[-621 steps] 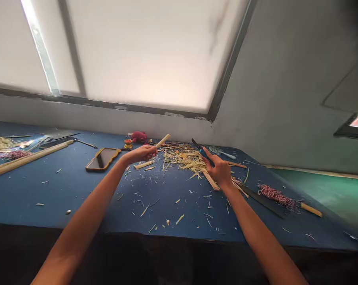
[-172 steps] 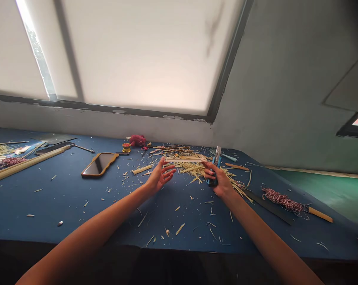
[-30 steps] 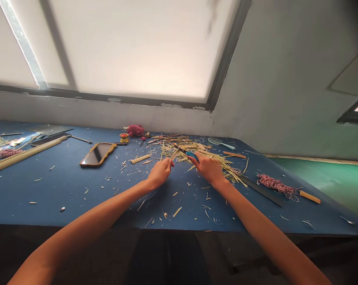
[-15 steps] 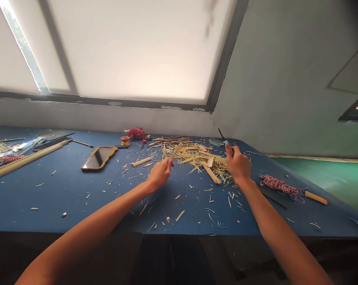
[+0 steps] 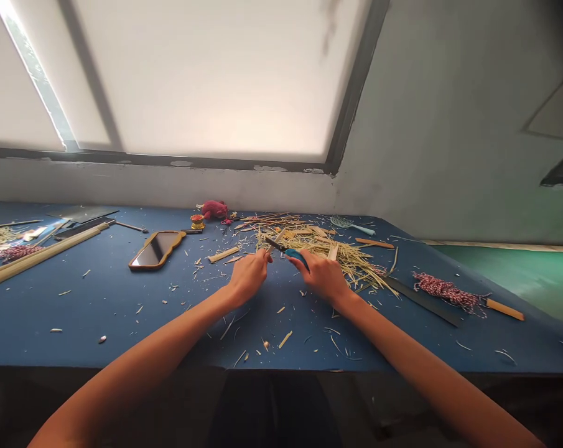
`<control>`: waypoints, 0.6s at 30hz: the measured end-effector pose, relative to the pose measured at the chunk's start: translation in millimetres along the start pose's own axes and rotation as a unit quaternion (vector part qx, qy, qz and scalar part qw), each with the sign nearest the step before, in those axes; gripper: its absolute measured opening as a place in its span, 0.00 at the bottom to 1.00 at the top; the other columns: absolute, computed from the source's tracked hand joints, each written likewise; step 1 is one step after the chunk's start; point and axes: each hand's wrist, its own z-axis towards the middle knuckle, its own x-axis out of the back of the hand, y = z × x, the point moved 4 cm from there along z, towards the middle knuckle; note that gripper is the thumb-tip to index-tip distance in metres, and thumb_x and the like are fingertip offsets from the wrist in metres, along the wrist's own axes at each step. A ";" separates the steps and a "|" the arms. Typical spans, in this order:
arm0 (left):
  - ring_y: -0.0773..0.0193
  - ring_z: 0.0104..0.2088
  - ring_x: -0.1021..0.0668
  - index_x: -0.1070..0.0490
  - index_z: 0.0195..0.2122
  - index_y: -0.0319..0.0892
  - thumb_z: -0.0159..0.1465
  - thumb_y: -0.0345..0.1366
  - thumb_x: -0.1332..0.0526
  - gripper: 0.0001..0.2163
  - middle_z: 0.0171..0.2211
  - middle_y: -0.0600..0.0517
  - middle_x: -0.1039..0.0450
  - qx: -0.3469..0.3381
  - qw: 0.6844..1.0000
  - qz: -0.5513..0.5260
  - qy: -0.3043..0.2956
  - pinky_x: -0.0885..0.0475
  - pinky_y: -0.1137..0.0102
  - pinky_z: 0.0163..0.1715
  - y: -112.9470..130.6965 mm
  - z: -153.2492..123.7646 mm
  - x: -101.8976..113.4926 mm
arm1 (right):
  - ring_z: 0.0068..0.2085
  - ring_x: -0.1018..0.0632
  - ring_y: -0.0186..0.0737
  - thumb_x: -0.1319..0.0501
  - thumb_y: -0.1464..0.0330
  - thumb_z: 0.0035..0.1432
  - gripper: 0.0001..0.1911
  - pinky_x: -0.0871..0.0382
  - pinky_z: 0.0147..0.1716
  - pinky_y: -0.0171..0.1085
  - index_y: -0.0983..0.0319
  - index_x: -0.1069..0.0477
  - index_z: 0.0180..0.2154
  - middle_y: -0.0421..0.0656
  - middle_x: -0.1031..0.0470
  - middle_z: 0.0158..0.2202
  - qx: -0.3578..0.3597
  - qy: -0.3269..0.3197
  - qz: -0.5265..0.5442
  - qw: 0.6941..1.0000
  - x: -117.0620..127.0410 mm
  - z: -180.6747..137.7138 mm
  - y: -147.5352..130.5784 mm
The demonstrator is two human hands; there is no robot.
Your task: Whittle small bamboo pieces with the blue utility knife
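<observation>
Head view: left hand (image 5: 249, 278) closed on a strip (image 5: 275, 239); right hand (image 5: 325, 278) closed on a knife (image 5: 294, 254), blade against the strip above the tabletop (image 5: 122, 298). Risk: a slipping blade may cut the left fingers, just beside it.

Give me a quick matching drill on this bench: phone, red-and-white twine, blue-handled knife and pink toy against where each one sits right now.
Things:
1 phone
2 red-and-white twine
3 blue-handled knife
4 pink toy

Places:
A in the right hand
B at the back of the table, near the wall
C toward the table's right end
D flat on the table, left of the left hand, which grips a bamboo strip

Pairs: 1-D, 2-C, 3-A, 4-B
</observation>
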 end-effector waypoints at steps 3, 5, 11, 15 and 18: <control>0.58 0.31 0.24 0.30 0.42 0.42 0.69 0.39 0.58 0.17 0.31 0.46 0.26 -0.011 1.000 0.000 -0.012 0.38 0.70 0.30 2.7 -1.7 -2.2 | 0.30 0.22 0.46 0.64 0.47 0.64 0.31 0.52 0.23 0.35 0.60 0.32 0.41 0.48 0.23 0.28 -0.096 -0.024 -0.026 0.995 -3.9 7.4 33.8; 0.60 0.28 0.27 0.31 0.41 0.42 0.69 0.39 0.58 0.17 0.29 0.48 0.28 -0.022 0.999 -0.032 0.001 0.40 0.70 0.28 4.0 -1.3 -1.0 | 0.30 0.23 0.49 0.64 0.46 0.62 0.33 0.51 0.23 0.36 0.61 0.31 0.40 0.50 0.23 0.28 -0.169 -0.053 -0.034 0.984 -5.9 9.2 64.2; 0.67 0.22 0.36 0.32 0.34 0.42 0.68 0.45 0.54 0.16 0.21 0.55 0.39 -0.012 0.944 -0.328 0.017 0.43 0.73 0.24 -0.4 6.5 -1.5 | 0.25 0.26 0.44 0.65 0.46 0.63 0.32 0.50 0.22 0.34 0.62 0.33 0.40 0.46 0.27 0.23 -0.245 0.079 0.057 0.965 14.9 3.8 106.5; 0.71 0.19 0.42 0.35 0.33 0.40 0.67 0.48 0.53 0.17 0.19 0.59 0.47 -0.012 0.861 -0.507 -0.035 0.47 0.75 0.20 2.2 9.9 -8.7 | 0.23 0.28 0.38 0.59 0.50 0.65 0.25 0.48 0.23 0.33 0.62 0.34 0.40 0.42 0.29 0.22 -0.126 0.192 0.095 0.969 25.9 1.3 76.9; 0.73 0.17 0.46 0.38 0.32 0.40 0.65 0.49 0.50 0.16 0.18 0.61 0.50 -0.015 0.815 -0.575 -0.068 0.50 0.76 0.17 5.3 10.8 -11.6 | 0.22 0.29 0.36 0.55 0.51 0.65 0.23 0.49 0.22 0.32 0.62 0.33 0.38 0.42 0.27 0.24 -0.028 0.169 0.085 0.982 20.5 0.1 48.5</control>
